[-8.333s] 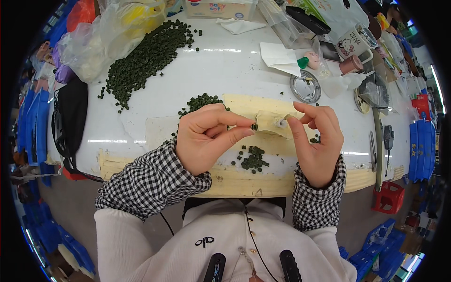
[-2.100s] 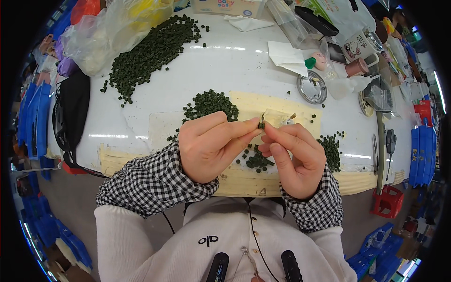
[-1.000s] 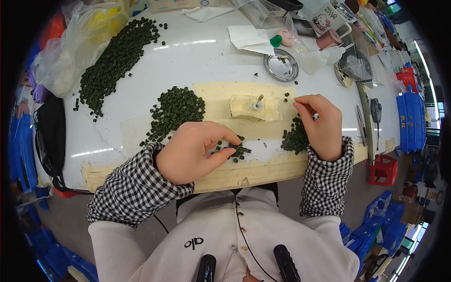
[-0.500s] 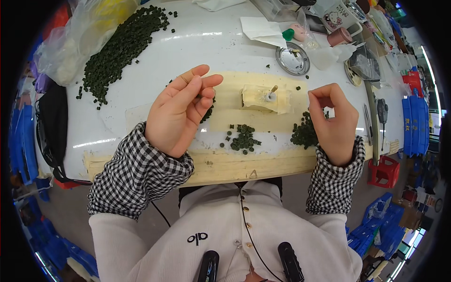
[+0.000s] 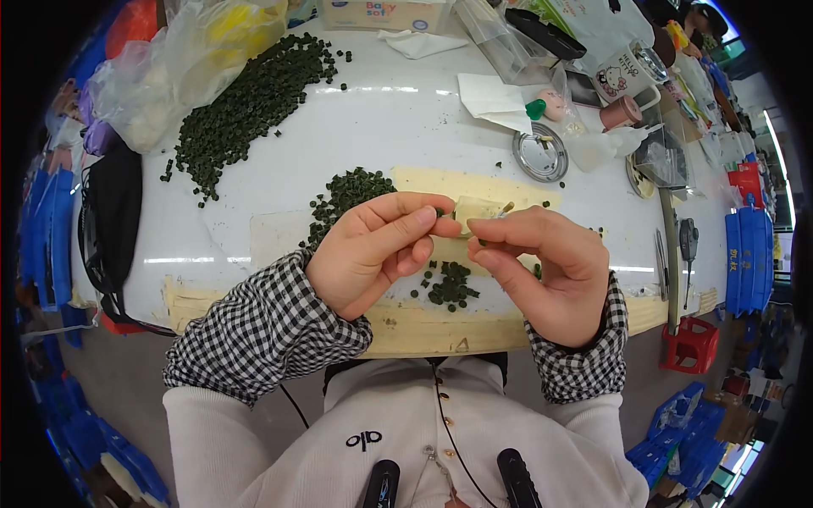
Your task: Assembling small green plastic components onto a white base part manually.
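My left hand [image 5: 373,254] is closed in a pinch, with a small dark green piece [image 5: 439,212] between thumb and forefinger. Facing it, my right hand [image 5: 550,267] also pinches, and a bit of a dark green piece [image 5: 483,243] shows at its fingertips. The fingertips of both hands are close together. Just behind them, partly covered, a small block wrapped in cream tape [image 5: 478,207] with a short peg sits on the yellowish sheet [image 5: 423,179]. Below the hands lies a little cluster of dark green pieces [image 5: 451,285]; a bigger pile [image 5: 349,196] lies behind my left hand.
A large heap of dark green pieces [image 5: 246,110] spreads at the far left beside plastic bags [image 5: 140,106]. At the back right are a round metal lid [image 5: 539,154], white paper [image 5: 494,100] and a mug [image 5: 627,72]. Tweezers [image 5: 660,262] and a screwdriver [image 5: 688,245] lie right.
Both hands have come inward, the right one moving left from the right-hand pile and the left one moving right, so their fingertips now nearly meet. The whole view has shifted slightly.
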### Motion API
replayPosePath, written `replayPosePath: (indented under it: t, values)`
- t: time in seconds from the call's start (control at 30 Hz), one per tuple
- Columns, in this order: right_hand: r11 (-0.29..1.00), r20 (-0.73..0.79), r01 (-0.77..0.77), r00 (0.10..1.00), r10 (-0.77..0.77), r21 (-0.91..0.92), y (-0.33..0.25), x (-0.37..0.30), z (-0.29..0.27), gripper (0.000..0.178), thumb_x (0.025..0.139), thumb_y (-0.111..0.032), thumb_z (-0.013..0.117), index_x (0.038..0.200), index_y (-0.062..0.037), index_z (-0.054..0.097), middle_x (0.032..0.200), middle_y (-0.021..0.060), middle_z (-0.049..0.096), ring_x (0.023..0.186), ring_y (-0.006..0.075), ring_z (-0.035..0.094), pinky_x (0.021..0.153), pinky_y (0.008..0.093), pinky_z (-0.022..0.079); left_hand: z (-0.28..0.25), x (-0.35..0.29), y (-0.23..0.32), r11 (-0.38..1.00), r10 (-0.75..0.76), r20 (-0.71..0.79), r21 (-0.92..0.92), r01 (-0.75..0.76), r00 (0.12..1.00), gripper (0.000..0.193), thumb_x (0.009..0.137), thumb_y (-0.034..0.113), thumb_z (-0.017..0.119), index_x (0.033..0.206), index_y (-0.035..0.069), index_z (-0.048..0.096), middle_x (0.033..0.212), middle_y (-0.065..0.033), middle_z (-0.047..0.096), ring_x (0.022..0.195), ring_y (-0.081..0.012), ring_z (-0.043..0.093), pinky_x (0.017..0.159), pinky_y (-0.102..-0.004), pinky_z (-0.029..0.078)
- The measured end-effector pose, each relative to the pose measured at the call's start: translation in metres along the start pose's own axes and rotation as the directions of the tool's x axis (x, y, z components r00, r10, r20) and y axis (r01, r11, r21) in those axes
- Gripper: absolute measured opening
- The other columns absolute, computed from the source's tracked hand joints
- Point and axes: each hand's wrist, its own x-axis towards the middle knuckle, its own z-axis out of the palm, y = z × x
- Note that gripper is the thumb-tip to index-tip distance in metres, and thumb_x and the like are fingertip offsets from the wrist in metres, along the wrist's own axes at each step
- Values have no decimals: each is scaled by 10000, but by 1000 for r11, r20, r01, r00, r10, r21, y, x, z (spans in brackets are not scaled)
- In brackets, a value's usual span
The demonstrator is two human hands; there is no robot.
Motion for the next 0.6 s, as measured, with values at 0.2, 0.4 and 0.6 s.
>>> replayPosePath:
  t: [0.2, 0.4, 0.6]
  values:
    - [944, -1, -122, 992, 129, 307, 20, -5, 11, 228, 846, 54, 630, 1069, 25, 668, 966, 124, 685, 863, 153, 670, 793, 257, 530, -5, 1, -3, 999, 19, 69, -46, -15, 997, 194, 958, 104, 548, 1129, 35, 610, 921, -35, 655, 638, -39, 454, 572, -168, 380]
    - [817, 28, -235, 965, 259, 527, 19, -7, 10, 234, 865, 48, 631, 1098, 57, 608, 1006, 116, 678, 954, 160, 663, 848, 261, 526, -4, -2, 0, 999, 34, 79, -23, -33, 996, 194, 926, 62, 579, 1116, 50, 614, 936, -66, 672, 621, -30, 441, 558, -179, 359]
    - [834, 25, -239, 965, 262, 497, 22, -8, 9, 226, 861, 47, 640, 1080, 56, 587, 1009, 122, 678, 956, 156, 662, 849, 259, 524, -2, -3, 2, 998, 58, 71, 24, -59, 996, 181, 904, 31, 597, 1081, 48, 631, 933, -67, 686, 590, -23, 432, 529, -184, 336]
